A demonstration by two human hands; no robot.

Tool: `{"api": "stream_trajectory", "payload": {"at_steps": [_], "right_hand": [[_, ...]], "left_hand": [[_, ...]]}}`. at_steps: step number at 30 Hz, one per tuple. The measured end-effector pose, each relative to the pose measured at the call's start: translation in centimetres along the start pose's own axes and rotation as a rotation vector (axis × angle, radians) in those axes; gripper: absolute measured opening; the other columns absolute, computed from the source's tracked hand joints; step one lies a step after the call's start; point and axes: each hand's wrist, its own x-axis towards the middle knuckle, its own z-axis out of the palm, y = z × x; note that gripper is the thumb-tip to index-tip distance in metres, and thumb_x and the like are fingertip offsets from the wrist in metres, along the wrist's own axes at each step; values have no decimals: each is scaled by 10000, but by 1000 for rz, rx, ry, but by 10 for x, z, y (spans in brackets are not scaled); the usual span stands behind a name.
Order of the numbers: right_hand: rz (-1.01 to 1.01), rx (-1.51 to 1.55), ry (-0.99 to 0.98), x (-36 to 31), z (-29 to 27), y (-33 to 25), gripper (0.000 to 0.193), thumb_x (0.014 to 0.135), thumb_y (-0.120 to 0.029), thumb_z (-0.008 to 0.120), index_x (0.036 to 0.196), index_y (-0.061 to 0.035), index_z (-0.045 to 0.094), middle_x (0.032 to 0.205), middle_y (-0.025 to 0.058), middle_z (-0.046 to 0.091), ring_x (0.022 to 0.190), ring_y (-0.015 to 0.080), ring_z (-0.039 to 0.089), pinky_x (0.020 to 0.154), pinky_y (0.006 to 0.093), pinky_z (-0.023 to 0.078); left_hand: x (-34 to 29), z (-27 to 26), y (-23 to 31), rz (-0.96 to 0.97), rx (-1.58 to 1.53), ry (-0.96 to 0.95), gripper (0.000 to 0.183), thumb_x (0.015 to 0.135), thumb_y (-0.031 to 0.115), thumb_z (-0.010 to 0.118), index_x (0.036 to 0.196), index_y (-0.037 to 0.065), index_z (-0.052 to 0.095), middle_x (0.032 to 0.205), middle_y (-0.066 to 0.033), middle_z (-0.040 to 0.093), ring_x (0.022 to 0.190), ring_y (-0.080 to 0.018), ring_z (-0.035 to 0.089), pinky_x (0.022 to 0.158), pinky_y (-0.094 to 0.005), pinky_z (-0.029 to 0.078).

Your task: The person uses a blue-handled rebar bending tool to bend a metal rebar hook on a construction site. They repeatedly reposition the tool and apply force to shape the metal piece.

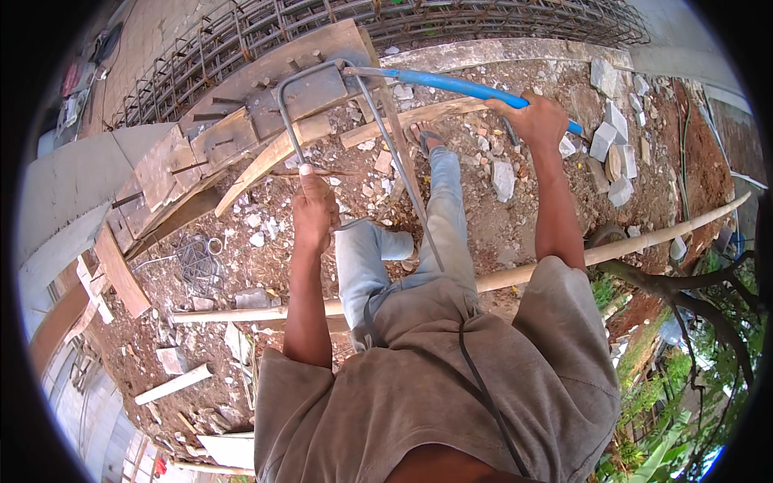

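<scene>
A thin steel rod [396, 161] is bent into an open U shape, its corners over a wooden bending board [310, 92] studded with metal pegs. My left hand [316, 209] is closed around the rod's shorter leg, thumb along it. The longer leg slants down past my legs. At the upper right, my right hand [535, 121] grips a bar bender by its blue pipe handle [451, 83]. The bender's metal head meets the rod near its right corner, at the board's end.
Behind the board lies a long rebar cage [451, 22]. Broken concrete blocks [616, 129] are piled on the right. A bamboo pole [644, 245] crosses beside my body, near a tree branch [708, 283]. Tangled wire [200, 262] and rubble cover the ground to the left.
</scene>
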Motion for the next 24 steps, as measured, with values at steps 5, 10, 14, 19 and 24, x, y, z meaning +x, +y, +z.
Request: {"api": "stream_trajectory", "payload": {"at_steps": [5,10,14,19,24], "right_hand": [[95,70,42,-10,-8,-15,843,532,-926,624,629,-92,699,545,107,613,526,309,618,525,436,487],[146,103,44,-29,-4,-21,881,517,-941,620,598,-66,683,527,117,604,509,312,615,511,435,486],[139,87,110,-37,-1,-23,877,529,-932,624,594,-59,677,539,130,614,520,323,623,521,435,492],[206,59,26,-43,-4,-28,882,534,-927,628,637,-55,710,543,146,619,518,338,622,529,437,497],[221,57,63,-48,-5,-33,881,543,-924,627,680,-61,740,544,148,622,519,339,628,532,438,503]], "left_hand": [[6,4,1,24,-12,-5,556,1006,643,324,662,207,287,530,69,243,404,-71,206,340,-262,176],[5,3,5,0,4,-26,572,997,661,322,657,205,267,536,65,235,413,-72,208,347,-262,179],[5,1,6,-5,-38,-46,568,1021,605,343,647,178,340,505,37,279,394,-90,273,333,-270,239],[5,1,7,-24,-18,-39,562,1019,607,347,657,177,340,509,39,282,395,-88,273,335,-269,225],[6,1,8,-19,-30,-30,575,1010,627,352,651,178,333,515,44,281,402,-86,276,344,-268,218]]}}
